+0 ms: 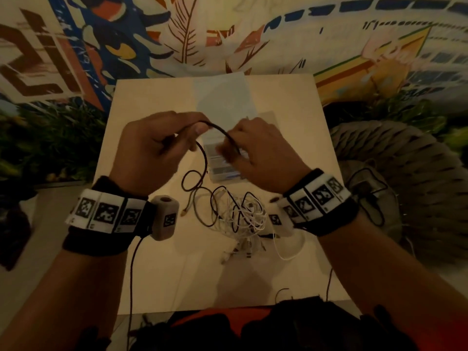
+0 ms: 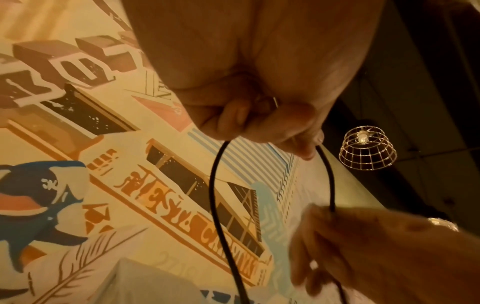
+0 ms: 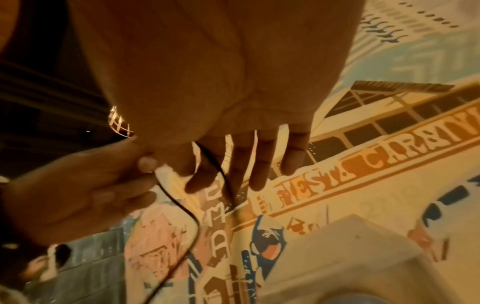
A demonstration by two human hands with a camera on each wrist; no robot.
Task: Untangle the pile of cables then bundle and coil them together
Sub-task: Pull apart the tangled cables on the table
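Observation:
Both hands are raised over the pale table (image 1: 157,269). A thin black cable (image 1: 218,127) arches between them. My left hand (image 1: 197,130) grips it with curled fingers, and a loop (image 2: 213,185) hangs from that grip (image 2: 272,127). My right hand (image 1: 229,148) pinches the same cable (image 3: 193,220) between thumb and forefinger (image 3: 205,164), its other fingers straight and blurred. From the left hand the cable drops to a tangled pile of white and black cables (image 1: 243,219) on the table below my wrists.
A clear plastic box (image 1: 225,173) lies on the table under my right hand. A grey woven seat (image 1: 405,178) stands right of the table, plants (image 1: 50,143) to the left, a painted wall behind. A wire lamp (image 2: 367,152) hangs overhead.

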